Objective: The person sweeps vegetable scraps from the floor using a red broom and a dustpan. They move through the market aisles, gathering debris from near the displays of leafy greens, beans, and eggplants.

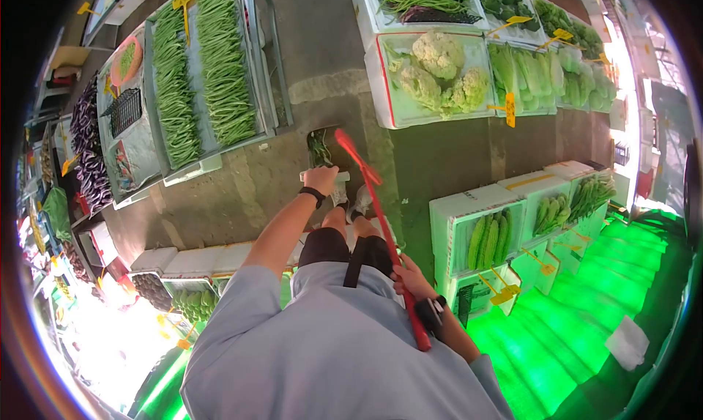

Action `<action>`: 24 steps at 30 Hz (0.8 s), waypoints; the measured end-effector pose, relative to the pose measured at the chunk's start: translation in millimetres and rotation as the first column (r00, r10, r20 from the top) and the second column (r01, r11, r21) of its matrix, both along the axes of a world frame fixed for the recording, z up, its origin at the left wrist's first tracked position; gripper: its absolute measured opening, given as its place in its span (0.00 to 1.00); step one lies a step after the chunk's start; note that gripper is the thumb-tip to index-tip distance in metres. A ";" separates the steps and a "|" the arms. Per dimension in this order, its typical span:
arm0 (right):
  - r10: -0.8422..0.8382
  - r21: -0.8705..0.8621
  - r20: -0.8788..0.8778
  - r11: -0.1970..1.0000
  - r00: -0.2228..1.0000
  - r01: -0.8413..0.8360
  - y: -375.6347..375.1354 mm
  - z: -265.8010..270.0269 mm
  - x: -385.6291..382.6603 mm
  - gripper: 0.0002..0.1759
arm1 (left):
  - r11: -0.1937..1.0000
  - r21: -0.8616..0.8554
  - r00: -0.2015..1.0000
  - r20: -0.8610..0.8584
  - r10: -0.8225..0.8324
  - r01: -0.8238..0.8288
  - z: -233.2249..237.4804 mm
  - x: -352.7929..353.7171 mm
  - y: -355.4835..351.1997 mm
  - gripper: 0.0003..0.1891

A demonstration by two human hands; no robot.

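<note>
My left hand (321, 180) is closed around the pale crossbar handle of a dustpan, held in front of my feet. The dark pan (319, 149) shows just beyond my fist, with green leafy scraps in it. My right hand (411, 277), at my right hip, is wrapped round the long red stick of a broom (382, 218). The broom slants from beside my right forearm up and forward, and its red far end overlaps the floor right of the pan. The bristles cannot be made out.
Green beans (220, 61) fill a stand at front left, beside purple eggplants (91, 145). A foam box of cauliflower (439, 68) stands front right, near leafy greens (523, 72). Boxes of ridged gourds (489, 238) stand at right. More crates (227, 259) line the left behind me.
</note>
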State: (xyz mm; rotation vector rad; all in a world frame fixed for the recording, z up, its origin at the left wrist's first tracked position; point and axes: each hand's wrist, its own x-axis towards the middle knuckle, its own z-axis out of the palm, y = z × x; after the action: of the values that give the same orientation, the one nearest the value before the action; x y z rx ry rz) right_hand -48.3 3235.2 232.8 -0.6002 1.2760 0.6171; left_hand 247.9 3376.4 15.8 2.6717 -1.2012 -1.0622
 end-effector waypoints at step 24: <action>-0.587 -0.065 -0.240 0.804 0.773 0.591 4.4 13.1 -327.6 0.16 | 0.997 -0.026 0.995 -0.063 -0.073 0.071 80.0 -18.3 2.2 0.15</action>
State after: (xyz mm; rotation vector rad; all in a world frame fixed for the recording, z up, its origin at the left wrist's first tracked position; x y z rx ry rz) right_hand -375.9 3239.6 245.9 -0.0786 1.5987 0.1698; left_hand 229.6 3378.6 95.8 2.5743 -1.2991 -1.1269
